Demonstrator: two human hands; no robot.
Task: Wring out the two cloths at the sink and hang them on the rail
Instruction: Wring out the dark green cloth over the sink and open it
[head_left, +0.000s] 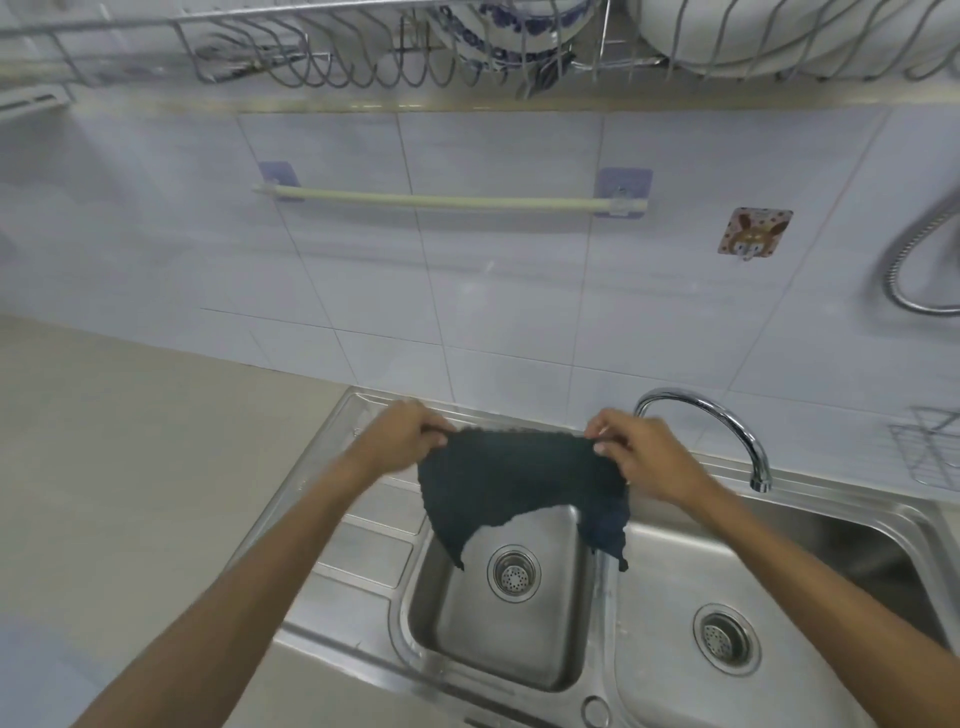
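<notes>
A dark blue-black cloth (514, 483) is spread out flat above the left basin of a steel double sink (363, 551). My left hand (402, 436) pinches its upper left corner and my right hand (641, 452) pinches its upper right corner. The lower edge of the cloth hangs loose over the basin and the divider. A pale rail (447, 201) is fixed to the tiled wall above the sink, with nothing on it. I see only this one cloth.
A curved chrome tap (727, 426) stands behind the right basin, close to my right hand. A wire dish rack (363, 57) with plates hangs overhead. A metal hose (904, 260), a wall hook (753, 231) and a wire basket (930, 447) are at the right. A beige counter (130, 467) lies to the left.
</notes>
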